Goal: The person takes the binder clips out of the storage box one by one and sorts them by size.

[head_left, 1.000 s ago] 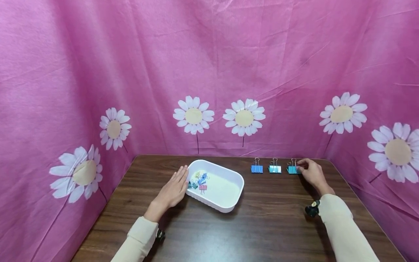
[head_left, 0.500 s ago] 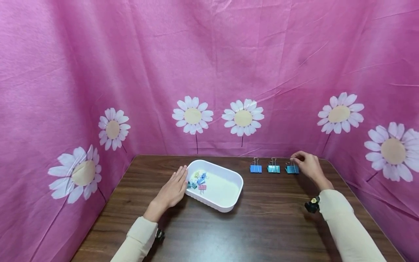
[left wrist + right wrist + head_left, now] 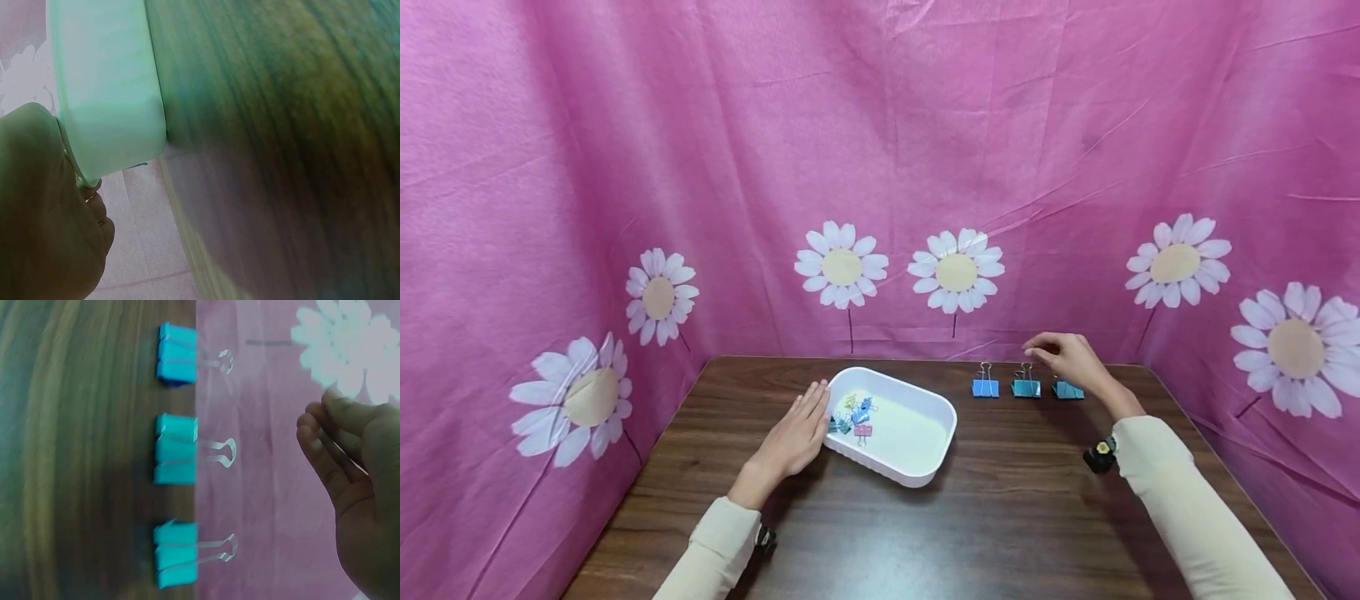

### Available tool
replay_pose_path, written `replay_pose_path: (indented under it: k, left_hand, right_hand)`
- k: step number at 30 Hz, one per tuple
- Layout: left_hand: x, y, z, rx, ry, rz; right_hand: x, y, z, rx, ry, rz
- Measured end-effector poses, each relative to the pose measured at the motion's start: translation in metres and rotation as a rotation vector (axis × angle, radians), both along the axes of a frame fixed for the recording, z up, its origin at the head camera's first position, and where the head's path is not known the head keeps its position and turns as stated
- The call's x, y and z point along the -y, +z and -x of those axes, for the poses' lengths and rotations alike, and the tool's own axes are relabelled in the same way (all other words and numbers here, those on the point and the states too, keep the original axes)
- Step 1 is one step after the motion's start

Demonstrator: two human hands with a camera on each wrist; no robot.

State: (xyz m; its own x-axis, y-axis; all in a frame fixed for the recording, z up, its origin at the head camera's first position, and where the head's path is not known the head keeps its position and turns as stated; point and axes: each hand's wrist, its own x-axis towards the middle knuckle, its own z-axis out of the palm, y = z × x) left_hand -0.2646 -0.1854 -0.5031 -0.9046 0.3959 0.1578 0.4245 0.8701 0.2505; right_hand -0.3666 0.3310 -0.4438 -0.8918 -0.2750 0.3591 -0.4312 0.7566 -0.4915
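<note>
My left hand (image 3: 795,429) lies with straight fingers along the left side of a white plastic tray (image 3: 931,467). In the left wrist view that hand (image 3: 50,206) is at the tray's (image 3: 112,75) rim. My right hand (image 3: 1071,360) hovers above the back of the table, its fingers loosely bent and nothing between them. Below it stand a teal binder clip (image 3: 1067,390) on the right, partly covered by the hand, and another teal binder clip (image 3: 1026,388) in the middle. A blue binder clip (image 3: 985,388) stands at the row's left. All three have raised wire handles.
Inside the tray are several small binder clips, among them a pink one (image 3: 863,431), a blue one (image 3: 860,417) and a yellow one (image 3: 851,402). The brown wooden table (image 3: 1000,533) ends at a pink flowered curtain (image 3: 895,167) behind the row.
My right hand has let go of the right-hand teal binder clip, lifted, and moved left to above the middle one. The left hand and the tray stay in place.
</note>
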Motion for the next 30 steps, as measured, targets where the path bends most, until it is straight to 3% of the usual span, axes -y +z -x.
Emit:
replay_pose_path:
  k: [4,20,30]
  left_hand:
    - [0.0,0.0,-0.001,0.004,0.003,0.005]
    - [0.001,-0.003,0.001,-0.021,0.005,0.005]
    - [0.0,-0.003,0.002,-0.009,0.007,-0.011]
  right_hand:
    - [0.022,0.012,0.002,0.061,0.077,0.015]
    - [0.112,0.052,0.013,0.085,0.429,-0.072]
    - [0.159,0.053,0.016,0.094,0.586,-0.144]
